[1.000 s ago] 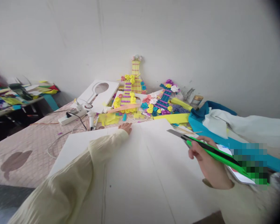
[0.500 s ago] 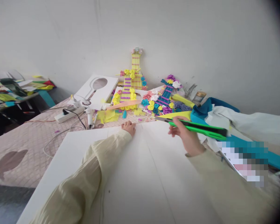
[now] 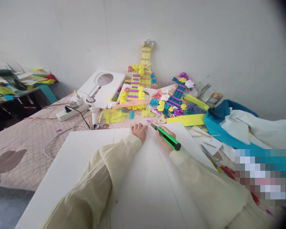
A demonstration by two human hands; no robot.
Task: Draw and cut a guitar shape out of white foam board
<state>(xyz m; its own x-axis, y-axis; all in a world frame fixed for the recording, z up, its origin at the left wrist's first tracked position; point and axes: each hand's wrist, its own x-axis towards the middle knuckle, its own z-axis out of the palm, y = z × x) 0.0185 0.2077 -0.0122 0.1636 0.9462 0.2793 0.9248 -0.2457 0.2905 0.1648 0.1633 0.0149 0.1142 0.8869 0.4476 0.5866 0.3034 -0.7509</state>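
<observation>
A large white board [image 3: 143,178] lies in front of me, with a thin line running down it from the far edge. My left hand [image 3: 139,131] rests on the board near that far edge, fingers spread and holding nothing. Just to its right, my right hand [image 3: 165,140] grips a green utility knife [image 3: 168,138]. The knife's blade end points to the far left, close to the board's far edge and the upper end of the line. Whether the blade touches the board, I cannot tell.
Behind the board are flower-trimmed woven pieces [image 3: 135,86], a white cutout panel [image 3: 102,87] and a glue gun [image 3: 94,116]. A power strip [image 3: 70,114] with cables lies at left. Scissors [image 3: 216,160], wooden sticks [image 3: 202,132] and teal fabric [image 3: 214,119] lie at right.
My right hand has moved left and inward with the utility knife, bringing its tip near my left hand. Scissors and sticks at right now show. The whole view has shifted slightly.
</observation>
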